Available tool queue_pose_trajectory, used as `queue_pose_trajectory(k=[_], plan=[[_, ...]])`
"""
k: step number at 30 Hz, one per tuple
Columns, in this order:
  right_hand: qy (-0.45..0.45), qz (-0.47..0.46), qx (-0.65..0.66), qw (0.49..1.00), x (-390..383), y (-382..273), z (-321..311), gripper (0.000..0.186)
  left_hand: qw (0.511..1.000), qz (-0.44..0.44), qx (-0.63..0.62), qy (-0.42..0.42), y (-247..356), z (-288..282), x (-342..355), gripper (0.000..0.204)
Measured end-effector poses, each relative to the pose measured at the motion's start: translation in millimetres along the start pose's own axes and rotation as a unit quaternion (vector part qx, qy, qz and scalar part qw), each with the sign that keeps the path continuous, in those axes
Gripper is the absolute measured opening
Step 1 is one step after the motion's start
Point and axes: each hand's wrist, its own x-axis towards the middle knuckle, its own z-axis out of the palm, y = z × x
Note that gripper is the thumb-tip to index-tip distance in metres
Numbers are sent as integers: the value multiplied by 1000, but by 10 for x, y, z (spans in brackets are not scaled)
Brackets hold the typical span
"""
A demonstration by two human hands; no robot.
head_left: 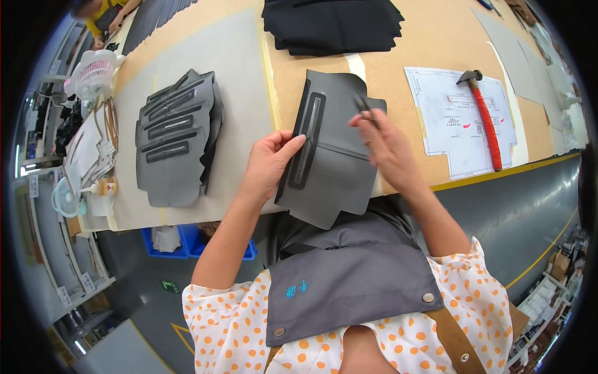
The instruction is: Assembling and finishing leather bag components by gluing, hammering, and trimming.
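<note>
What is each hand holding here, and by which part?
The left hand grips the grey panel at its left edge, thumb on the dark welt strip. The right hand holds small snips by the handles, over the panel's upper right.

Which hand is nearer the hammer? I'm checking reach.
Right. The right hand lies just left of the hammer; the left hand is farther left, across the grey piece.

Bright even light, soft shadows; fisheye-bent dark rim; right hand (387, 144) motion-blurred.
</note>
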Motion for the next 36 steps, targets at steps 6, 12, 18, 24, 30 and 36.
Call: queue_pose_trajectory(k=[6,12,18,24,30,36], plan=[[25,-81,-45,995,249,238,451,22,999,-5,47,-28,36,-34,-27,19],[35,-114,-73,990,256,304,490,18,975,-110,-141,-129,33,-199,-60,17],[42,-190,-91,977,182,267,274,24,978,-119,-163,-48,52,-10,-177,20],[35,-226,-228,946,-121,-84,93,27,977,-114,-175,-41,93,34,-223,16],[43,-287,-319,902,-146,-131,104,28,981,-93,-164,-52,102,59,-256,14],[36,-301,-365,880,-170,-182,106,29,982,-89,-164,-41,116,111,-299,15]])
